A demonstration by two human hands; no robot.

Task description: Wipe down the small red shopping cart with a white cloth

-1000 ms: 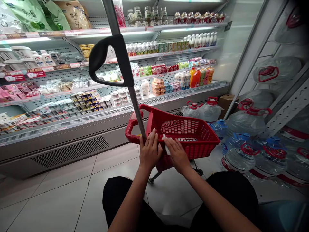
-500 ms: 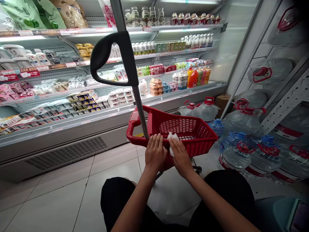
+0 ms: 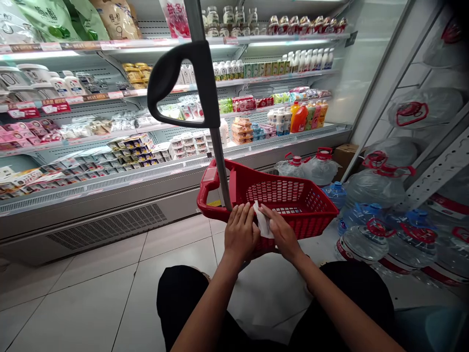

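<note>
A red plastic shopping basket point(image 3: 313, 224) with a grid of holes stands in front of me, on a wheeled base that is mostly hidden. My left hand point(image 3: 239, 233) lies flat against its near side, close to the pole, fingers stretched out and holding nothing. Just to the right, my right hand point(image 3: 285, 235) presses a crumpled white tissue point(image 3: 263, 223) to the same side wall. The tissue shows between thumb and fingers. A grey metal pole point(image 3: 222, 171) rises from the basket's left end and carries a black loop handle point(image 3: 210, 83).
A refrigerated display case point(image 3: 120, 195) of dairy goods and drinks runs along the back. Large water bottles point(image 3: 362, 239) stand on the right beside a white perforated rack post point(image 3: 436, 164). My knees flank the basket above the tiled floor point(image 3: 88, 298).
My right hand has turned, and more of the tissue shows beneath it. My left hand stays on the basket's side. The whole view has shifted slightly, putting things farther right.
</note>
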